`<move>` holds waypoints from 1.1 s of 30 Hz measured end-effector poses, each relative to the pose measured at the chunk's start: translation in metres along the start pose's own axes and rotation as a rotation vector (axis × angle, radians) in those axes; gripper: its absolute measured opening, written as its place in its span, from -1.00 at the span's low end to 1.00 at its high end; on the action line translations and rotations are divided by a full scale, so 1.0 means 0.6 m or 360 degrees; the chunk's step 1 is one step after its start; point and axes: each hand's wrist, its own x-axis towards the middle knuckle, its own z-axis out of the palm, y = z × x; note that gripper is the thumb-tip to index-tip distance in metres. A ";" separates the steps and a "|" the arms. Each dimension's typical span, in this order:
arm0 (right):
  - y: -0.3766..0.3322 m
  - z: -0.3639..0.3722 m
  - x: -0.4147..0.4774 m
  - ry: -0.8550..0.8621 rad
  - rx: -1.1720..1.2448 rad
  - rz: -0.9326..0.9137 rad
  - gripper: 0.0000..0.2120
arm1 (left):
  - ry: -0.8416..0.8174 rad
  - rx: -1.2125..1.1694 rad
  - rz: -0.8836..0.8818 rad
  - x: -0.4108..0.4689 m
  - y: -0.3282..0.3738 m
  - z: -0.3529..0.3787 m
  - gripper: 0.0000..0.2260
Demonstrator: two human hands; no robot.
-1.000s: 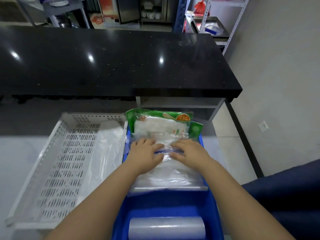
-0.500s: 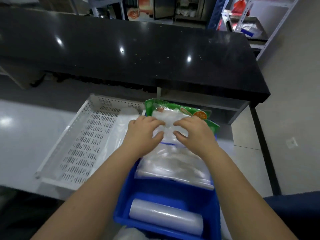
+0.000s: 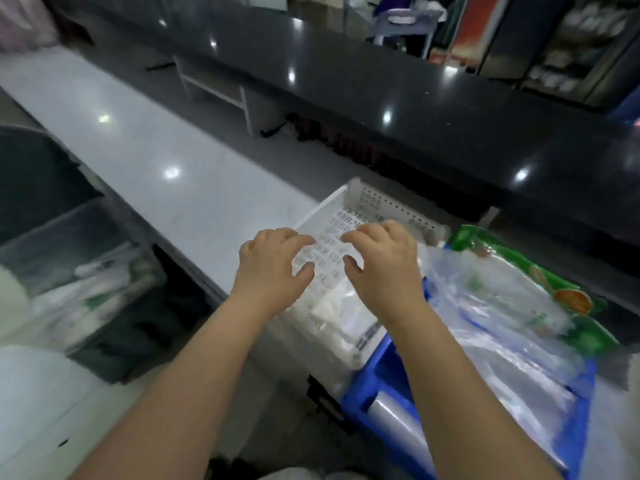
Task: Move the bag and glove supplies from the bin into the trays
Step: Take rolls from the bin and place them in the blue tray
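A white perforated plastic tray (image 3: 381,203) lies flat beneath the fingers (image 3: 358,234), a clear packet (image 3: 341,308) in its near end; right of them a blue plastic bin (image 3: 365,389) holds clear bags (image 3: 502,341), a green-edged packet (image 3: 485,244) and a clear roll (image 3: 398,424).

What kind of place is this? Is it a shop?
Probably behind a shop or food counter: a long black counter, stocked shelves beyond it, and a blue bin of plastic bags beside a white tray.

One wide-angle view looks from the person's head forward and down along both forearms. The left hand (image 3: 273,268) and right hand (image 3: 384,268) sit close, mid-frame. The surface (image 3: 156,150) runs slanted behind them.
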 end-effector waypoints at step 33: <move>-0.850 0.756 0.398 -0.1082 0.0311 -0.1078 -0.65 | 0.0161 0.0218 -0.1405 -0.074 -1.063 -0.258 -0.61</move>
